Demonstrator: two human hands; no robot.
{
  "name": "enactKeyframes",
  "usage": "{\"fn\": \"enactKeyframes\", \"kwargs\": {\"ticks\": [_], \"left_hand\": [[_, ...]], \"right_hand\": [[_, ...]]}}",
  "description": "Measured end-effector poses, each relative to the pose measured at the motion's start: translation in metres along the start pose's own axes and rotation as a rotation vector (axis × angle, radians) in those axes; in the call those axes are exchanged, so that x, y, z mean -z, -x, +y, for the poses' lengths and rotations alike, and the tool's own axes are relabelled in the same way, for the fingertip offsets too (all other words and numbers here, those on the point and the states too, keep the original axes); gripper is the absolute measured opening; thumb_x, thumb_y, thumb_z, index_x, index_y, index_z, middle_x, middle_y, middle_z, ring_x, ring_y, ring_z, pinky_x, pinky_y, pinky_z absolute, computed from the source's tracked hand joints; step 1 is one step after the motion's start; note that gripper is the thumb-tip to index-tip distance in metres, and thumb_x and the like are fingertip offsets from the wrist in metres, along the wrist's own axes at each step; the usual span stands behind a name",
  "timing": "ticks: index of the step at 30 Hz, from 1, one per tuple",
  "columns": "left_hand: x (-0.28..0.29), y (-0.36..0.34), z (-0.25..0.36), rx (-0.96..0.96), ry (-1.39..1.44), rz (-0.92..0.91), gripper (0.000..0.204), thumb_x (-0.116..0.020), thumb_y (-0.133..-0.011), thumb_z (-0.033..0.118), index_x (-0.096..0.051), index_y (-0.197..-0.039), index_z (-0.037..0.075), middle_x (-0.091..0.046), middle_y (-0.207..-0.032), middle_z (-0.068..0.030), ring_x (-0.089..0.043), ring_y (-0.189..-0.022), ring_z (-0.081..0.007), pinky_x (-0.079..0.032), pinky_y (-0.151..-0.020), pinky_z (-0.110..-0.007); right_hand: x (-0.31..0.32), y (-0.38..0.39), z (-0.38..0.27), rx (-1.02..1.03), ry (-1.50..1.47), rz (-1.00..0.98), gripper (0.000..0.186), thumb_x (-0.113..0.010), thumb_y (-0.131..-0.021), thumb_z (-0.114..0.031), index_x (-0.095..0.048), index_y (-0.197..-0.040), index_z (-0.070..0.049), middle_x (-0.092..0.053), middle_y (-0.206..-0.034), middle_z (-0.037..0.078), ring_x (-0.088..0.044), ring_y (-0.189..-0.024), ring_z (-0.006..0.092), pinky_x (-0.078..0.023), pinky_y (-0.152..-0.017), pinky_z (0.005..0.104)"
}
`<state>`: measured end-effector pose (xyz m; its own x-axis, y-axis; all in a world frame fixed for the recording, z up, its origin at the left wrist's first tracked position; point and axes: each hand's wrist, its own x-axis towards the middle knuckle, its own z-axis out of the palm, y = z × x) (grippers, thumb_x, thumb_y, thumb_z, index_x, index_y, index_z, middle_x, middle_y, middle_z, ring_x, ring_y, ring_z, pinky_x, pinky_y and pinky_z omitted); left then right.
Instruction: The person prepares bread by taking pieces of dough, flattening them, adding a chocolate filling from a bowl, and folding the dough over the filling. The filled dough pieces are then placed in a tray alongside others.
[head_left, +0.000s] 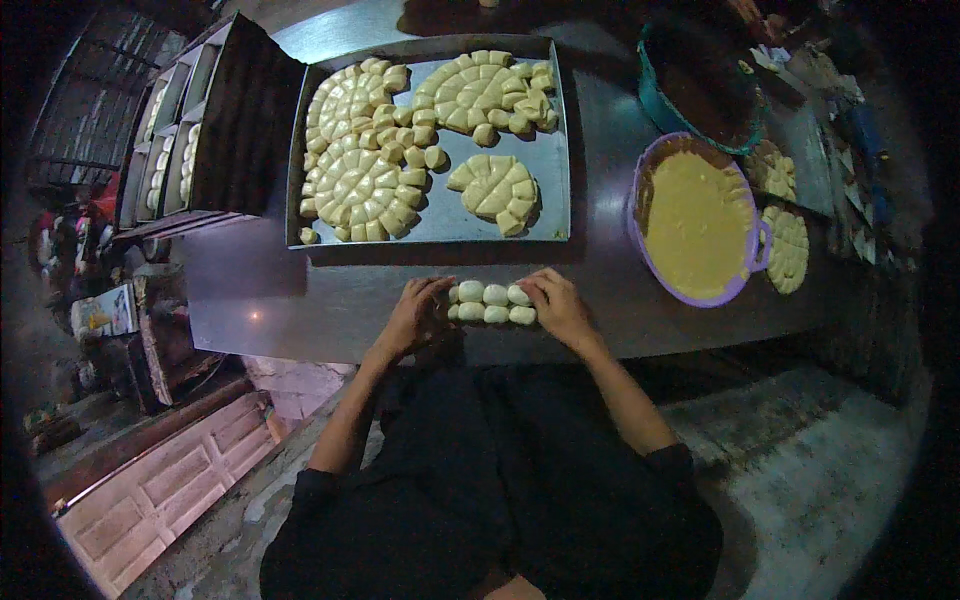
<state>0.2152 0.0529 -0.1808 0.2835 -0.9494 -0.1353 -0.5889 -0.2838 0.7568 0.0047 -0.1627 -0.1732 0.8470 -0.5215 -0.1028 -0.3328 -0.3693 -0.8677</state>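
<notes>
Several white dough balls [484,303] lie in two short rows on the dark table, just in front of the metal tray. My left hand [415,312] has its fingers curled against the left end of the rows. My right hand [555,308] grips the right end, its thumb and fingers on the dough. The tray [440,240] holds several rounded clusters of glossy, yellow-coated dough pieces [360,190], with a smaller cluster at its lower right.
A purple basin [700,210] of yellow batter stands right, a green basin [700,85] behind it, with more coated dough clusters [785,248] alongside. At upper left stands a stack of pans [235,125] holding dough. The table's near edge [640,352] crosses before me.
</notes>
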Motion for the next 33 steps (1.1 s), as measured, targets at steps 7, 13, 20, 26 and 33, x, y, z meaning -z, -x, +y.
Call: {"fn": "enactKeyframes", "kwargs": {"ticks": [7, 13, 20, 26, 33], "left_hand": [[0.008, 0.003, 0.019, 0.066, -0.140, -0.060, 0.080, -0.076, -0.066, 0.003, -0.045, -0.140, 0.011, -0.052, -0.130, -0.0144, -0.048, -0.119, -0.0388, -0.034, -0.109, -0.048], [0.019, -0.013, 0.022, 0.123, 0.035, -0.240, 0.082, -0.077, -0.068, 0.004, -0.043, -0.142, 0.014, -0.051, -0.136, -0.0128, -0.041, -0.128, -0.0375, -0.026, -0.115, -0.048], [-0.001, 0.003, 0.003, -0.075, 0.035, 0.029, 0.066, -0.064, -0.078, 0.006, -0.044, -0.141, 0.009, -0.049, -0.138, -0.0147, -0.043, -0.125, -0.0358, -0.031, -0.107, -0.047], [-0.013, -0.006, -0.016, -0.167, 0.046, 0.077, 0.056, -0.060, -0.084, 0.009, -0.047, -0.138, 0.007, -0.054, -0.132, -0.0154, -0.048, -0.121, -0.0347, -0.037, -0.104, -0.043], [0.115, -0.027, -0.024, -0.066, 0.421, -0.322, 0.055, -0.061, -0.092, 0.046, -0.052, -0.121, 0.001, -0.066, -0.109, -0.0174, -0.064, -0.098, -0.0340, -0.051, -0.082, -0.043]], "right_hand": [[0.009, 0.002, -0.009, 0.049, -0.042, -0.140, 0.017, -0.060, -0.090, -0.011, -0.061, -0.105, -0.002, -0.063, -0.102, 0.014, -0.058, -0.099, 0.0353, -0.047, -0.090, 0.0409], [0.024, -0.001, -0.022, 0.068, 0.266, -0.280, 0.043, -0.067, -0.087, -0.028, -0.057, -0.126, -0.012, -0.054, -0.129, 0.016, -0.050, -0.121, 0.0341, -0.039, -0.102, 0.0496], [-0.028, -0.010, -0.033, 0.476, 0.514, -0.278, 0.069, -0.071, -0.081, -0.039, -0.044, -0.144, -0.029, -0.036, -0.148, 0.020, -0.046, -0.120, 0.0369, -0.039, -0.098, 0.0518], [-0.058, -0.022, -0.018, 0.656, 0.751, -0.297, 0.055, -0.067, -0.086, -0.032, -0.052, -0.139, -0.031, -0.044, -0.144, 0.018, -0.054, -0.108, 0.0342, -0.046, -0.087, 0.0440], [-0.069, -0.071, -0.107, -0.368, -0.359, -0.763, 0.048, -0.048, -0.102, -0.030, -0.043, -0.145, -0.009, -0.057, -0.129, 0.008, -0.059, -0.103, 0.0177, -0.049, -0.089, 0.0336]]}}
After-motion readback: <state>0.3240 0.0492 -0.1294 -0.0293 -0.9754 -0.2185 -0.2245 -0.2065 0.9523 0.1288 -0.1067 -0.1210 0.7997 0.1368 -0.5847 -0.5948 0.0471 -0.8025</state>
